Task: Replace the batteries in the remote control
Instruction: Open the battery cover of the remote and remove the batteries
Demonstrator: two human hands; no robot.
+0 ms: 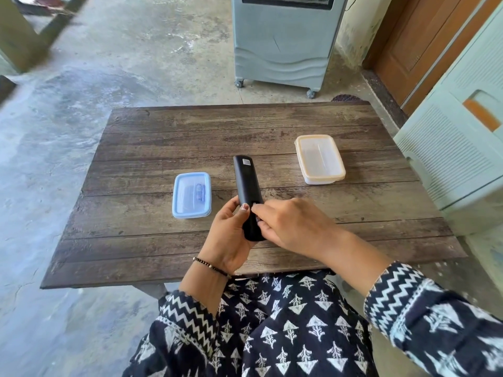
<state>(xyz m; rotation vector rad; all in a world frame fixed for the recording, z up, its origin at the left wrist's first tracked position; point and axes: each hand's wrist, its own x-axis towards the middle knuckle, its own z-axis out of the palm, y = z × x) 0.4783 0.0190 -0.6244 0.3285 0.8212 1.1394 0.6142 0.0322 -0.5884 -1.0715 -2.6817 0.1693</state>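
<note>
A black remote control (246, 180) is held back side up above the middle of the wooden table (152, 240). My left hand (231, 235) grips its near end from the left, thumb on the back. My right hand (288, 227) presses its fingertips on the lower back of the remote, over the battery cover area. A small blue-lidded plastic box (192, 195) stands to the left of the remote, with something dark, perhaps batteries, inside. A clear box with a cream lid (319, 158) stands at the right; its contents cannot be made out.
A grey air cooler on wheels (283, 42) stands on the concrete floor beyond the table. A pale green plastic cabinet (462, 148) is close to the table's right edge, with a wooden door (424, 44) behind it. My patterned clothing fills the near foreground.
</note>
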